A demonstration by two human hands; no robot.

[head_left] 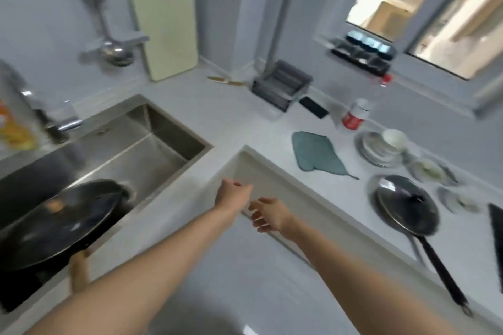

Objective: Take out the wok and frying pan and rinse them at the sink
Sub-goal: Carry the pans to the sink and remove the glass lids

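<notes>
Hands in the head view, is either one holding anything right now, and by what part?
Nothing is held. The left hand and right hand hang empty in front of the counter corner. The wok lies in the sink; the frying pan lies on the counter.

The sink is set into the left run of the counter, and the wok lies tilted in its near end. A cutting board leans on the wall behind the sink. On the right run, a cloth lies near the inner corner, stacked dishes right of it, and the frying pan nearer the front edge.
</notes>
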